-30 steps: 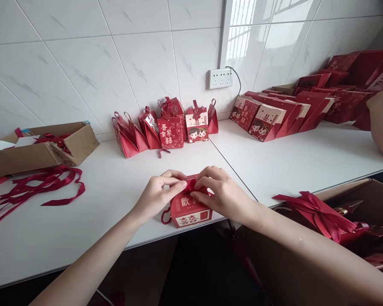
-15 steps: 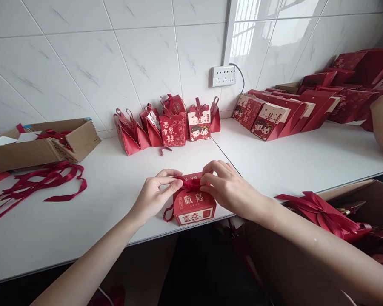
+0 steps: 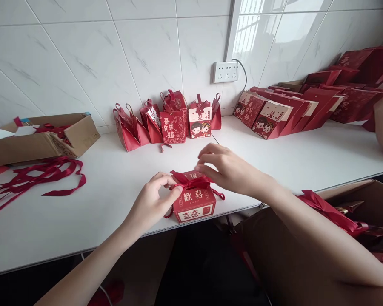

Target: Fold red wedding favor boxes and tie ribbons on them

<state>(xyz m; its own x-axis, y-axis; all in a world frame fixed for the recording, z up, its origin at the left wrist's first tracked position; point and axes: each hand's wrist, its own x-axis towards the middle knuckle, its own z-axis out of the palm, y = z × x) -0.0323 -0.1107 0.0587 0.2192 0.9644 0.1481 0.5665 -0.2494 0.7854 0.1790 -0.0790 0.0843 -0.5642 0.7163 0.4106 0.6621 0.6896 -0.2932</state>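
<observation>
From here I see the left hand (image 3: pixel 155 196) pinching the bow (image 3: pixel 193 183) on the red box (image 3: pixel 194 199), lower centre; the right hand (image 3: pixel 221 165) hovers, loosely curled. 2 cartons (image 3: pixel 25 148), cut off left and lower right, hold red items (image 3: pixel 330 210), partly hidden.

A white socket panel (image 3: pixel 226 72) is sitting on the tiled wall (image 3: pixel 147 46), a dark cable (image 3: pixel 245 74) curving down beside it. Below, a cluster of red gift boxes (image 3: pixel 174 129) is standing near the wall — a small dark-red scrap (image 3: pixel 166 146) lying before it. Farther right, more red boxes (image 3: pixel 271 123) are leaning in a row, while an open carton (image 3: pixel 22 147) is resting at far left.
</observation>
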